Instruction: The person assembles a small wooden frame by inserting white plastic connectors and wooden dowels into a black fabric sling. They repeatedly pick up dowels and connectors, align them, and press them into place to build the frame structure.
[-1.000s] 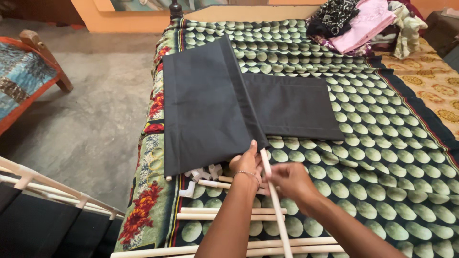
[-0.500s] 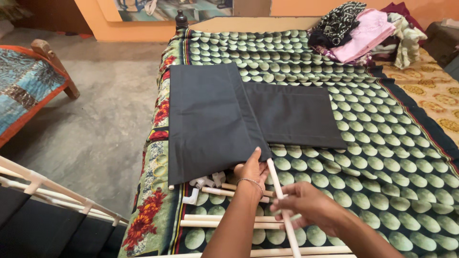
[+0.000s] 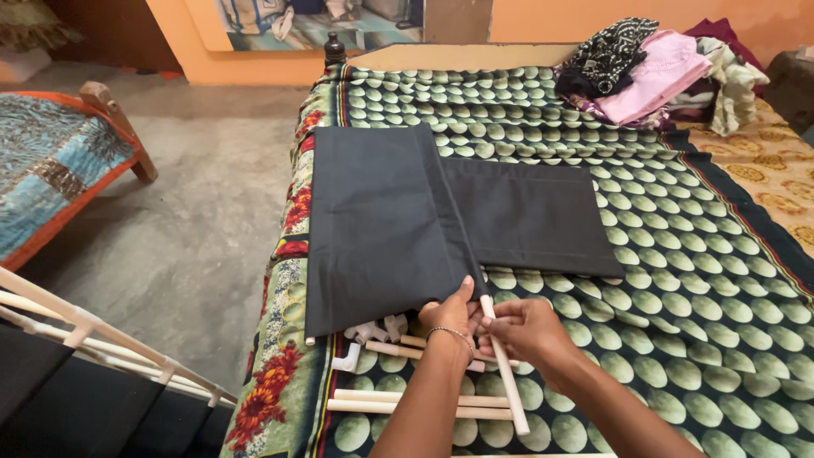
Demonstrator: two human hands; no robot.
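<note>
A black cloth panel [image 3: 381, 220] lies flat on the bed with a sewn sleeve along its middle fold. A pale rod [image 3: 506, 373] enters the near end of that sleeve. My left hand [image 3: 451, 318] pinches the cloth at the sleeve's mouth. My right hand [image 3: 527, 329] grips the rod just below the mouth. Its free end points back toward me. A thin bracelet sits on my left wrist.
More pale rods [image 3: 407, 405] and white plastic connectors [image 3: 371, 332] lie near the bed's front edge. The bedspread [image 3: 678, 280] is green-dotted with a floral border. Folded clothes [image 3: 653, 72] are piled at the far right. A rod frame [image 3: 102, 339] stands at lower left, a cot [image 3: 59, 161] beyond.
The rod has slid farther into the cloth sleeve, and my right hand has moved up to meet my left at the sleeve's mouth. The view has tilted down slightly.
</note>
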